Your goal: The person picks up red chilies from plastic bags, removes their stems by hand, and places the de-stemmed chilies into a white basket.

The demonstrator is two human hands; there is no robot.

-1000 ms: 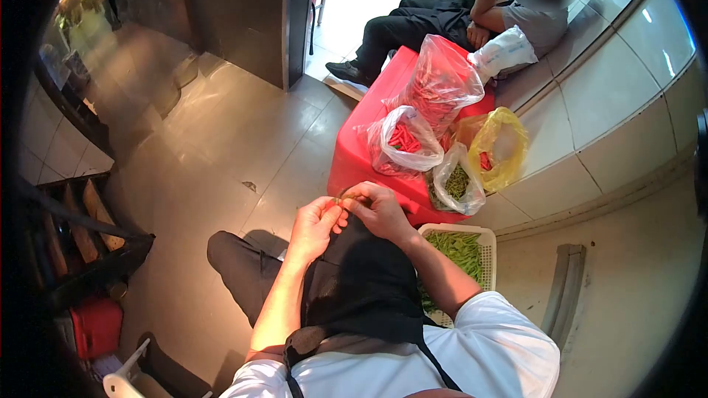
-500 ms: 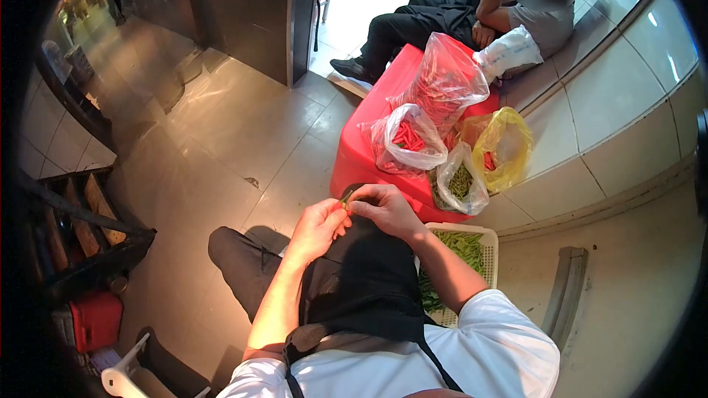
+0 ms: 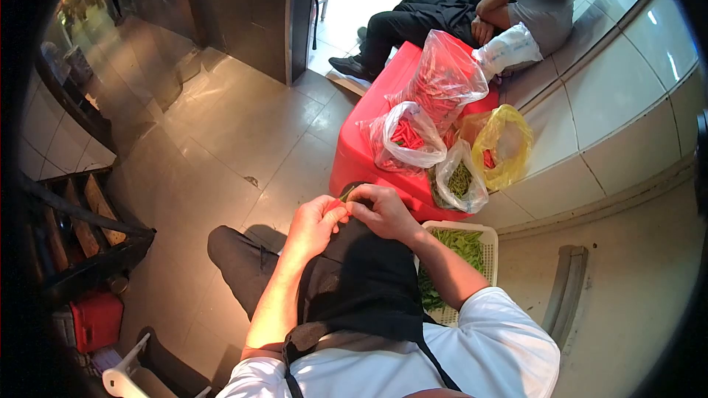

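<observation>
Above my lap, my left hand [image 3: 313, 227] and my right hand [image 3: 381, 211] meet at the fingertips, both pinching a small green piece [image 3: 345, 194], perhaps a pepper. Beyond them is a red surface [image 3: 354, 144] carrying clear plastic bags: one of red peppers [image 3: 405, 134], a larger one of red peppers [image 3: 440, 88] and one of small green pieces [image 3: 459, 180]. A yellow bag [image 3: 512, 140] with something red inside stands beside them. Below my right forearm, a white basket [image 3: 490, 254] holds green peppers or pods [image 3: 461, 245].
A seated person [image 3: 542, 18] leans by the tiled wall at the back right, near a white bag [image 3: 509, 51]. Another person's dark-clothed legs [image 3: 420, 18] are behind the red surface. A dark rack [image 3: 96, 236] and a red container [image 3: 97, 320] stand at the left.
My left hand's fingers have curled in slightly, and the green piece has shifted a little between my fingertips. The seated person's raised arm has come down from the head.
</observation>
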